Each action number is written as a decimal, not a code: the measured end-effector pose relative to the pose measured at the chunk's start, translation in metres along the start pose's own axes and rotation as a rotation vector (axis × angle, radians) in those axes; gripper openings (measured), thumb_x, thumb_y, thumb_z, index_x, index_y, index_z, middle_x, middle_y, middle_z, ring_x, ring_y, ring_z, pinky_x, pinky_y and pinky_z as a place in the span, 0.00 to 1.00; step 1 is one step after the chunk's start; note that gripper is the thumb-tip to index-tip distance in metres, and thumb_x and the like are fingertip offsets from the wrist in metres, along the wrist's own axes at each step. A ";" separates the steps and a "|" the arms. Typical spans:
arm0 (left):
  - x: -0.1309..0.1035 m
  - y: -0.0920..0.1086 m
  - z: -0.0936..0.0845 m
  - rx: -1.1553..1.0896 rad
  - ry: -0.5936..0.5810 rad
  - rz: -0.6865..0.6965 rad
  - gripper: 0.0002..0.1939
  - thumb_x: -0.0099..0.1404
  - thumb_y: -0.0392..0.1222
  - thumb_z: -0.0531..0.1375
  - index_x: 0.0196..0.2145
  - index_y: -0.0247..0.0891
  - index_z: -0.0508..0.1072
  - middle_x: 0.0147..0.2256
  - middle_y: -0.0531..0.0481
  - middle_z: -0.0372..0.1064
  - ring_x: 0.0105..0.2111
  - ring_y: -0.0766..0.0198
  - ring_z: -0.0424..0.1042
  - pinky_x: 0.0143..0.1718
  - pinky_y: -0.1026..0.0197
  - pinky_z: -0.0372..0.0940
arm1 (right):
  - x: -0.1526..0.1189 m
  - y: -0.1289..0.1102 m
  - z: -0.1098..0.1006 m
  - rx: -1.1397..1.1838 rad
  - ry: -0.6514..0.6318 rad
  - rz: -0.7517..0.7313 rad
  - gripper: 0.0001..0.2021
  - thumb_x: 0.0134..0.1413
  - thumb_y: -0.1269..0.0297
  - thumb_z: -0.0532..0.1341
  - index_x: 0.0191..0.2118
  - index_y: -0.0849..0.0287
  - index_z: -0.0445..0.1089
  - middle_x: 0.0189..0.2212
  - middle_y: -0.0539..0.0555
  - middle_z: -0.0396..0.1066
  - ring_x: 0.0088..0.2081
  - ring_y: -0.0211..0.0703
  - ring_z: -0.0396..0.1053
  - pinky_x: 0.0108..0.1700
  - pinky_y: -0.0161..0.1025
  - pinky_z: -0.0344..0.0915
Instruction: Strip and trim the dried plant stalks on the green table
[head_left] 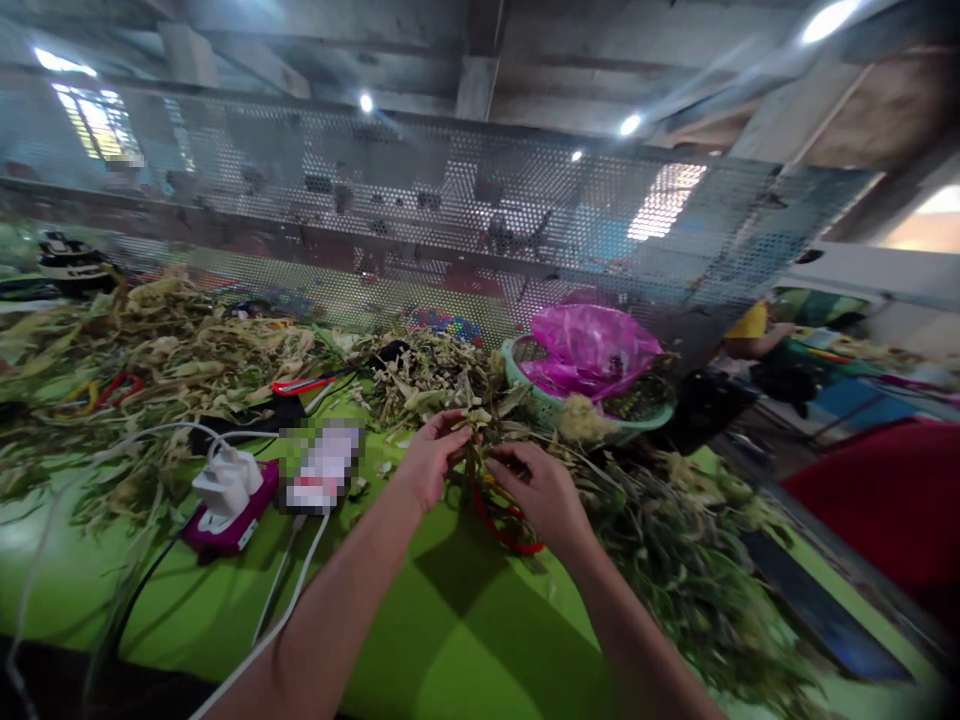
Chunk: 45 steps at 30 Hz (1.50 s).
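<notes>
With left hand (439, 460), pinches dried sprig (480, 418) between thumb and fingers above bench (435, 630), probably to steady it; holds right hand (541, 490) just beside, fingers curled, cannot tell whether gripping anything; shows red loop (523, 547) beneath; has dried heap (427, 378) behind and basin (628, 432) to right, seemingly for easy reach; has phone (330, 462) lying beside power strip (251, 512), likely for charging.
</notes>
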<state>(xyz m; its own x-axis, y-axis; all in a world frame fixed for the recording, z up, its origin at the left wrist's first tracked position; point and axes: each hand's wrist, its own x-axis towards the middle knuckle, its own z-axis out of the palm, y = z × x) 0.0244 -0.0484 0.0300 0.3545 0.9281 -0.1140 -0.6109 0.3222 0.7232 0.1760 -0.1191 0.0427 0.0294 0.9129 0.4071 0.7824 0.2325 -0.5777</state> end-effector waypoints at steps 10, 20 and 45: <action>-0.011 -0.001 0.008 0.217 -0.060 -0.039 0.23 0.46 0.43 0.70 0.40 0.39 0.72 0.34 0.52 0.72 0.30 0.67 0.69 0.29 0.65 0.62 | -0.003 -0.001 0.010 0.116 0.063 0.012 0.04 0.54 0.68 0.57 0.32 0.57 0.69 0.30 0.52 0.70 0.33 0.43 0.66 0.36 0.37 0.59; -0.006 -0.002 0.004 0.390 -0.163 -0.006 0.19 0.46 0.43 0.70 0.36 0.34 0.75 0.29 0.52 0.71 0.25 0.71 0.65 0.29 0.66 0.61 | 0.000 -0.002 0.003 0.156 0.137 0.007 0.04 0.55 0.67 0.55 0.31 0.57 0.65 0.30 0.53 0.68 0.33 0.43 0.64 0.36 0.38 0.58; -0.002 -0.012 0.003 0.645 -0.278 0.214 0.07 0.51 0.39 0.65 0.29 0.36 0.74 0.26 0.52 0.69 0.28 0.66 0.64 0.34 0.64 0.59 | 0.004 -0.002 0.000 0.701 0.155 0.270 0.15 0.44 0.51 0.66 0.31 0.57 0.68 0.23 0.47 0.64 0.26 0.39 0.60 0.29 0.35 0.58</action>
<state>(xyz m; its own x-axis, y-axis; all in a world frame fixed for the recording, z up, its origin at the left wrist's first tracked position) 0.0336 -0.0544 0.0236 0.4930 0.8492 0.1892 -0.1787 -0.1140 0.9773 0.1748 -0.1162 0.0451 0.2909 0.9228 0.2525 0.1600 0.2133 -0.9638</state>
